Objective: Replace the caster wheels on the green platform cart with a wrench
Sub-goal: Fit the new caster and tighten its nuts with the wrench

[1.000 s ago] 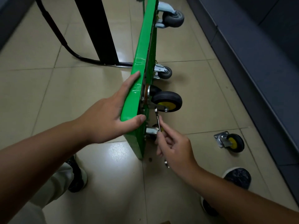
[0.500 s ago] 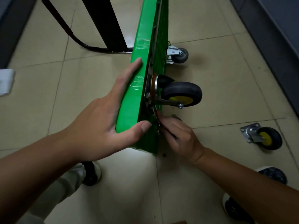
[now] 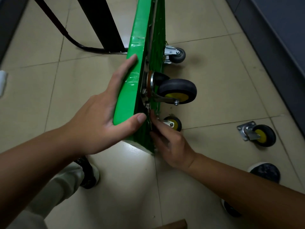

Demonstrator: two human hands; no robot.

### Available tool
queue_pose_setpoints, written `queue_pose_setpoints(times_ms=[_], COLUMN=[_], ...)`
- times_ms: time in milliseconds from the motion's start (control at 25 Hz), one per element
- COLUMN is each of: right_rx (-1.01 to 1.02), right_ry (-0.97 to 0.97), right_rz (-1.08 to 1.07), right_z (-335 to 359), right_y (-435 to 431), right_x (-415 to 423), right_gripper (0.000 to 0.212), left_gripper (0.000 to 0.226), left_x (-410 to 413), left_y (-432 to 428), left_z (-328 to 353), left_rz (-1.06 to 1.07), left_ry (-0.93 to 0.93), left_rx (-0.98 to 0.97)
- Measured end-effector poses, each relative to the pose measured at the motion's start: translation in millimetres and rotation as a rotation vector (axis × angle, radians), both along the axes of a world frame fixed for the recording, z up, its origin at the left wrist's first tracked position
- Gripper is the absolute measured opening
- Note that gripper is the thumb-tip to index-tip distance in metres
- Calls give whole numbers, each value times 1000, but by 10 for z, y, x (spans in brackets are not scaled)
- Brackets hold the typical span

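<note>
The green platform cart (image 3: 135, 52) stands on its long edge on the tiled floor, underside facing right. My left hand (image 3: 102, 119) grips its near top edge, fingers along the top and thumb round the end. A black caster with a yellow hub (image 3: 177, 90) is mounted on the underside, with a smaller yellow-hub caster (image 3: 175, 123) below it and a grey caster (image 3: 177, 55) further back. My right hand (image 3: 170, 142) is pressed against the underside below the big caster, fingers curled round a thin metal wrench (image 3: 149, 115) that is mostly hidden.
A loose caster (image 3: 259, 134) with a metal mounting plate lies on the floor at the right. A dark wall base (image 3: 272, 52) runs along the right side. The cart's black handle (image 3: 85, 47) lies on the floor behind. My shoes (image 3: 265, 172) show below.
My head has moved closer over the cart. My right hand has moved in from beside the wheel to against the underside, and the wrench is now mostly hidden. My left hand keeps its grip.
</note>
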State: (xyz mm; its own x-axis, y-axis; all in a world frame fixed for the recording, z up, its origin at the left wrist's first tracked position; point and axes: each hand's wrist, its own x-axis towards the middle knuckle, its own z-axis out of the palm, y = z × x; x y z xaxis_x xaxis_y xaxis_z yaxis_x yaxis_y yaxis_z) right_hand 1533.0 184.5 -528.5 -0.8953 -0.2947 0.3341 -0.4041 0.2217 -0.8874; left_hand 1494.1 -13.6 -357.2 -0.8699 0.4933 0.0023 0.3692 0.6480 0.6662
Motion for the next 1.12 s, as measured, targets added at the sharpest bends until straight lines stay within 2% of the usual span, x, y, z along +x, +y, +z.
queue_pose_setpoints(times_ms=[120, 240, 360, 440, 520, 600, 720, 880, 1000, 1120], right_rx=[-216, -373, -407, -397, -407, -356, -107, 104, 131, 170], right_ry=[-343, -597, -841, -886, -846, -742, -403, 62, 184, 217], right_rz=[-6, -107, -210, -234, -245, -248, -222, -213, -124, -115], right_z=[398, 904, 1302, 1412, 1357, 1154, 695, 282, 120, -115], right_y=[-132, -237, -236, -221, -208, -141, 48, 149, 144, 172], right_x=[225, 290, 116, 48, 135, 325, 438, 115, -57, -215], right_gripper=[54, 41, 23, 20, 22, 34, 49, 50, 50, 52], left_gripper=[93, 94, 96, 98, 98, 98, 97, 97, 96, 97], left_x=[21, 29, 9, 3, -10, -18, -13, -22, -13, -6], left_y=[4, 3, 15, 14, 11, 9, 8, 34, 43, 41], left_z=[21, 35, 57, 82, 85, 72, 53, 31, 27, 14], left_rz=[19, 21, 12, 3, -4, -5, -4, -6, -3, 0], left_ry=[-19, -27, -34, -44, -46, -43, -41, -54, -53, -28], left_rx=[-11, -22, -45, -68, -85, -88, -64, -30, -6, -9])
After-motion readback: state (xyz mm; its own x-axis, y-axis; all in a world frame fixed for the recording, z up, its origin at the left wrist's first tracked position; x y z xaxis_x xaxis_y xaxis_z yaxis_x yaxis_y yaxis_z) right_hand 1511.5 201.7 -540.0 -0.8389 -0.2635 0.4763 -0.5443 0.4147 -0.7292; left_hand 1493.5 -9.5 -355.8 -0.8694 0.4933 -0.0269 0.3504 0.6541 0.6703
